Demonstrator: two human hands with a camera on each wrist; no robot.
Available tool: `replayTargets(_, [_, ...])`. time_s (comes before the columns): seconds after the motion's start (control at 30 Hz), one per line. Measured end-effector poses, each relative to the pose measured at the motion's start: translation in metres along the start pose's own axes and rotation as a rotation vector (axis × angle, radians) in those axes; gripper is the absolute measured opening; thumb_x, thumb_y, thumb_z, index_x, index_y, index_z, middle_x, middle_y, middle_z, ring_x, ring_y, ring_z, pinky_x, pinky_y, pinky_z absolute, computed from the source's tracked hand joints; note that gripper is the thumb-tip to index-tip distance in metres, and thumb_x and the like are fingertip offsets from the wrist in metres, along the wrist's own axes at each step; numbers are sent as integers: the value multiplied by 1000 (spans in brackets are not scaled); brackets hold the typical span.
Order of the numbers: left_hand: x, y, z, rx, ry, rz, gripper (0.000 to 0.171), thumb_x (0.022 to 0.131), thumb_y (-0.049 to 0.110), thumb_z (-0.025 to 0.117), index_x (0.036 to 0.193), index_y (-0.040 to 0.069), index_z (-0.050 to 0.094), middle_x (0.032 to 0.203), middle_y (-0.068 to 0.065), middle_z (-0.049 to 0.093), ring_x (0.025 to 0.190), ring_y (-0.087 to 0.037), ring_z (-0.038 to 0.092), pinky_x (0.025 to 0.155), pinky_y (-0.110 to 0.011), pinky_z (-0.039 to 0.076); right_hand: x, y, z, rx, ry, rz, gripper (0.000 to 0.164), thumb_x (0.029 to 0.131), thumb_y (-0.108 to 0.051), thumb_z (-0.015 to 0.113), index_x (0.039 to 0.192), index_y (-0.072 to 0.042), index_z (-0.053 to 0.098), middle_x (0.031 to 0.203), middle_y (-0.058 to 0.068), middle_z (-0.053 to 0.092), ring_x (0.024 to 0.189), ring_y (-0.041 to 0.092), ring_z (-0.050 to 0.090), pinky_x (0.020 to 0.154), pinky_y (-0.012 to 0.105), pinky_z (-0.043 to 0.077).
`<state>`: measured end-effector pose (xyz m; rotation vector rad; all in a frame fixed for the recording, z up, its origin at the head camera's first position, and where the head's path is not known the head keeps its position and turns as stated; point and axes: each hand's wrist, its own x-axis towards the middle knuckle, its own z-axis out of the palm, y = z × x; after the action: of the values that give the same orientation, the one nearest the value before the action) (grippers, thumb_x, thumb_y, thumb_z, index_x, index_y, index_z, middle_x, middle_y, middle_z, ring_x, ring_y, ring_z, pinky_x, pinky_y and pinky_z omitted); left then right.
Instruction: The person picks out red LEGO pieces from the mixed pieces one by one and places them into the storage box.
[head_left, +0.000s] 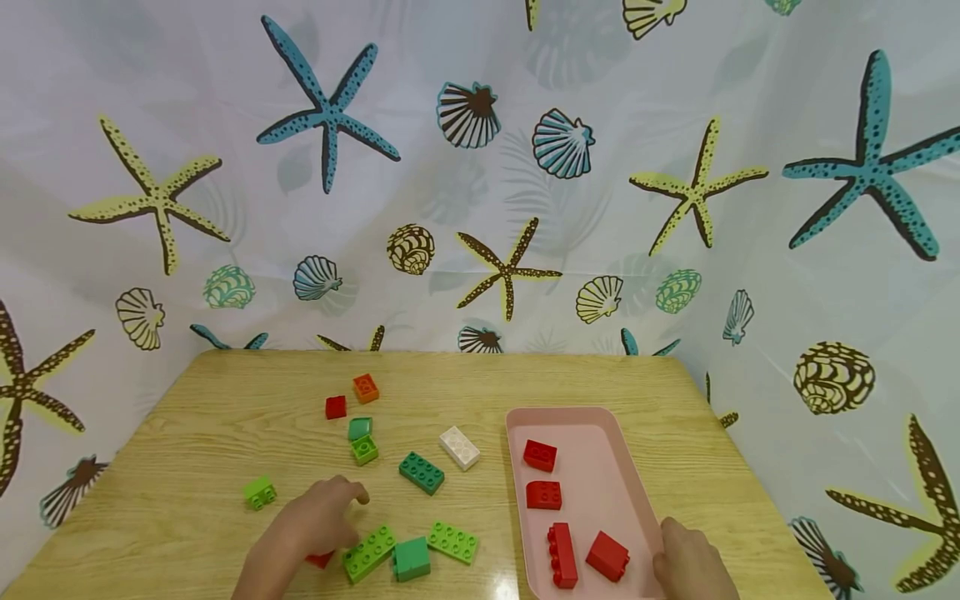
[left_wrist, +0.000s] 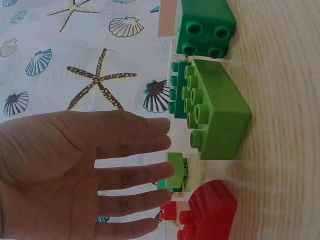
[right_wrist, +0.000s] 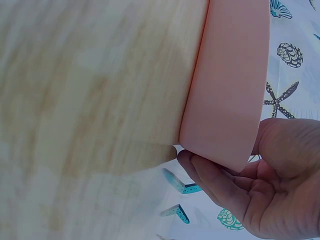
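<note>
My left hand (head_left: 309,523) hovers above the table's near left with its fingers extended and nothing held, as the left wrist view also shows. Just below it lies a red curved-top brick (left_wrist: 215,210), partly hidden by the hand in the head view. Beside the fingers is a long lime-green brick (head_left: 370,553), with a green brick (head_left: 412,559) and a flat lime-green brick (head_left: 453,542) to its right. My right hand (right_wrist: 285,182) grips the near right edge of a pink tray (right_wrist: 225,85). Inside the tray several red bricks (head_left: 543,495) lie apart.
Further back on the wooden table (head_left: 435,375) are an orange brick (head_left: 366,387), a small red brick (head_left: 336,407), a dark green brick (head_left: 422,472) and a white brick (head_left: 459,447). A lime-green brick (head_left: 259,492) sits left. A patterned curtain (head_left: 420,192) encloses the table.
</note>
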<state>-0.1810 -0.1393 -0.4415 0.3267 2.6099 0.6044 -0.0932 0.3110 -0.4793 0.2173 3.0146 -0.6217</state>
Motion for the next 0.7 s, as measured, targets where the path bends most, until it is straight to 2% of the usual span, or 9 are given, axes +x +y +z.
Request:
replayTargets(0.27, [0,-8,5,-29,1,-32,40,80,9,83,116,7,66,113,-12,58,106,-35,54,83,-53,48,0,2,1,-6,-7,-3,13,79,6,62,78,-1,51,64,5,53,56,21,49,51,38,43])
replayTargets(0.4, [-1,-11,8,-44,26,-34,40,80,9,83,116,6,65,111,-13,57,103,-36,52,80,-50,48,0,1,0,-6,-13,0,12,79,6,62,79,-1,52,64,5,53,56,21,48,52,38,43])
replayTargets(0.7, [-2,-15,12,-50,25,-47,38,79,6,82,113,6,65,111,-14,55,101,-36,51,78,-50,47,1,0,0,0,-32,20,11,81,6,61,81,1,52,65,6,53,57,21,49,54,39,44])
